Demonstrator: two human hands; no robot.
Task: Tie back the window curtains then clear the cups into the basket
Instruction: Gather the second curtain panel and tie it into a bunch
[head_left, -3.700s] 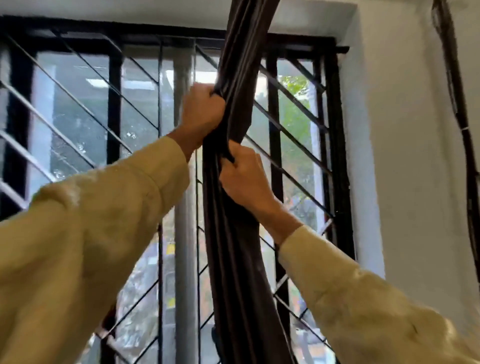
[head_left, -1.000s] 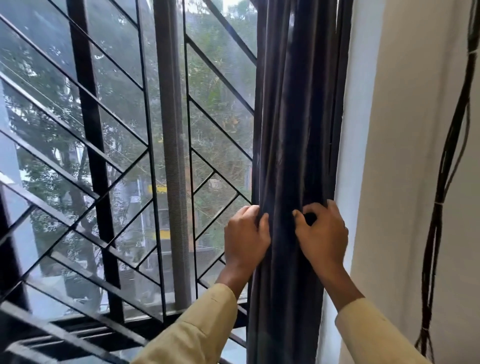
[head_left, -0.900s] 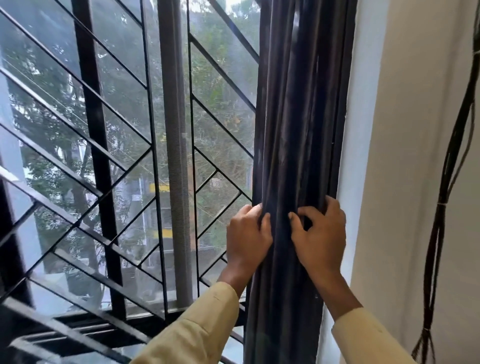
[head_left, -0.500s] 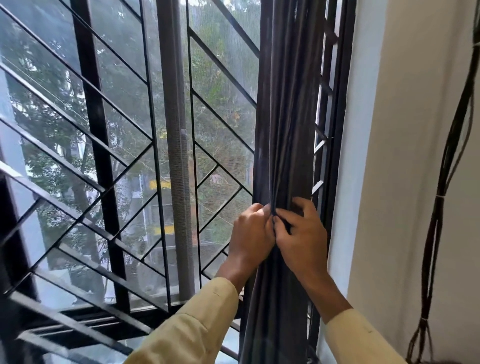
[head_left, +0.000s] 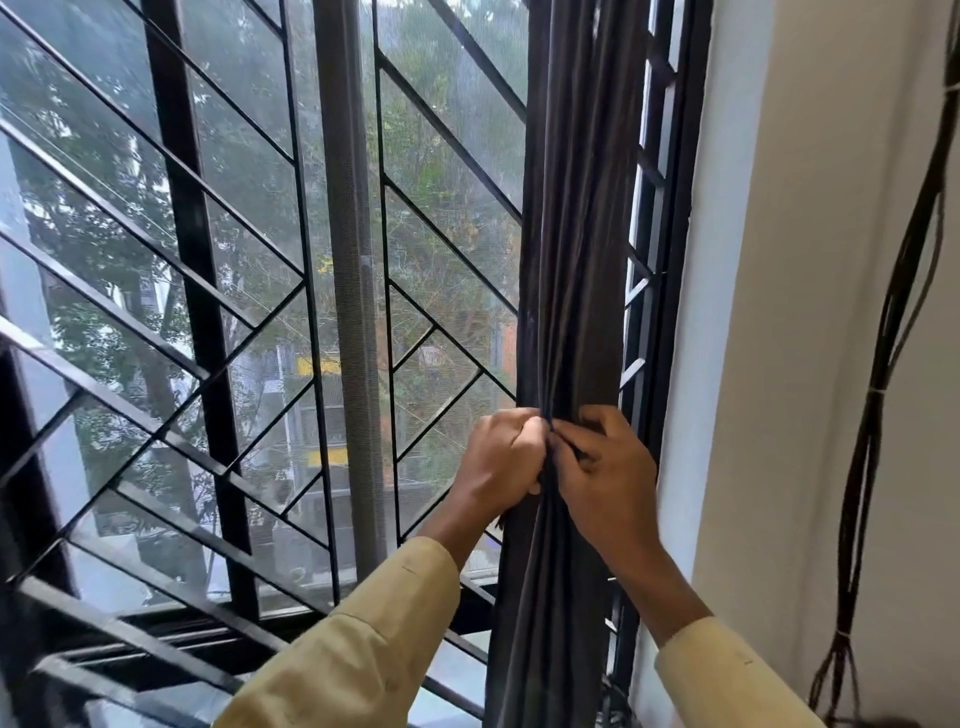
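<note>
**A lived-in room at a barred window**

This looks like a room in a home or flat; which room cannot be told. Right of centre, a dark gathered curtain (head_left: 566, 260) hangs before a window fitted with a black metal grille (head_left: 200, 312) of slanted bars. A plain pale wall (head_left: 810, 364) fills the right side, with a bundle of dark cables (head_left: 878, 374) hanging down it. Trees (head_left: 441, 130) and a building (head_left: 311, 415) show through the glass.

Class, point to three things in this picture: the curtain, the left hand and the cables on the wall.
curtain (head_left: 569, 249), head view, on the gathered folds, upper part.
left hand (head_left: 501, 462), head view, on the back of the hand.
cables (head_left: 878, 391), head view, on the bundle at its pale tie.
</note>
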